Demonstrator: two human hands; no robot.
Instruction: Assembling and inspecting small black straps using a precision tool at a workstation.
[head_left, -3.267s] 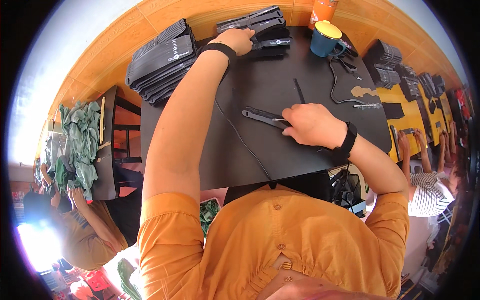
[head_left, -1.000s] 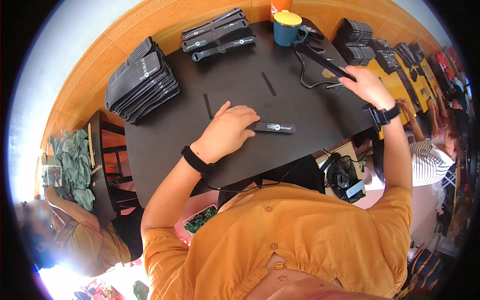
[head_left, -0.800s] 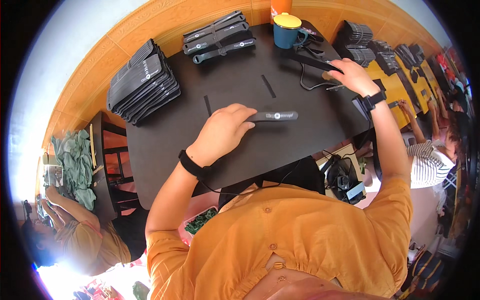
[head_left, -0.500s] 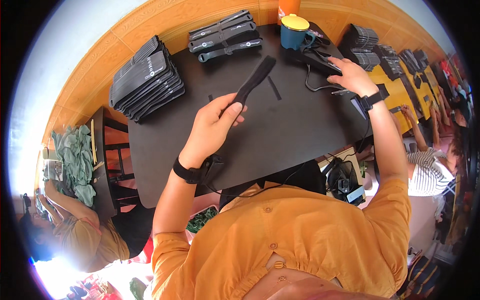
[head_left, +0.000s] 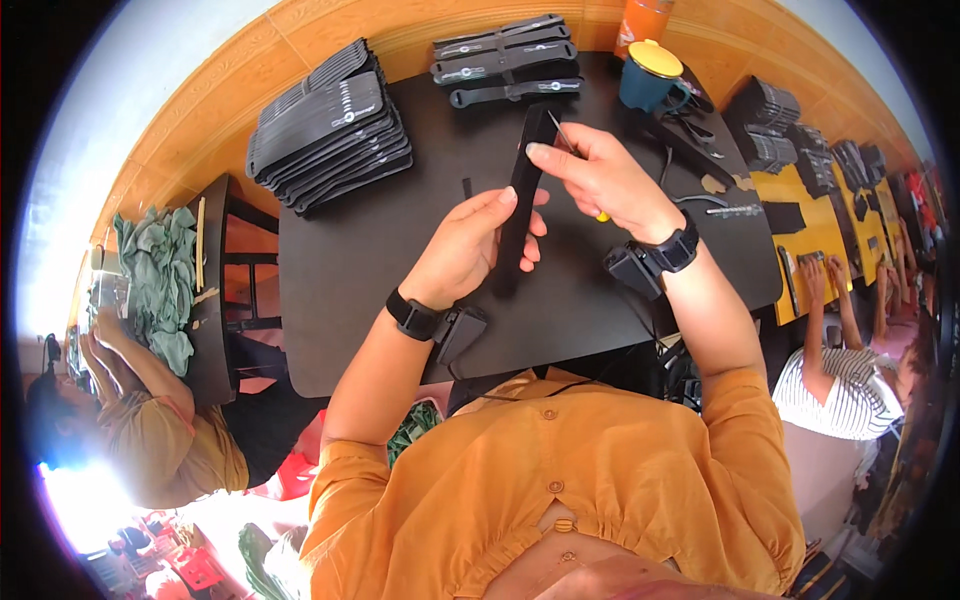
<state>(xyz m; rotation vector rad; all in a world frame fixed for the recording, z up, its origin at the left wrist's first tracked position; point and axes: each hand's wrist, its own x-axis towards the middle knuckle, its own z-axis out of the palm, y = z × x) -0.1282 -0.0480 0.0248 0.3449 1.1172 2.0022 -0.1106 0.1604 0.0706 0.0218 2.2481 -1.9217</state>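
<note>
A long black fabric strap (head_left: 520, 215) is held up over the dark table by my left hand (head_left: 468, 240), whose thumb lies across it with the fingers behind. Close to the strap's far end, my right hand (head_left: 612, 180) is closed around a slim tool with a pointed metal tip (head_left: 557, 128). A bit of yellow shows below that palm, seemingly the tool's other end; the fingers hide most of it. My right thumb appears to touch the strap's edge.
Black strap stacks (head_left: 335, 125) and tied bundles (head_left: 508, 62) lie along the table's far side. A blue mug (head_left: 645, 88) with a yellow lid stands far right, near cables and a metal rod (head_left: 735, 210). Other people sit at both sides.
My right hand has come from the table's right side to the strap, now with the pointed tool in it. The left hand has turned the strap more upright. The view has shifted.
</note>
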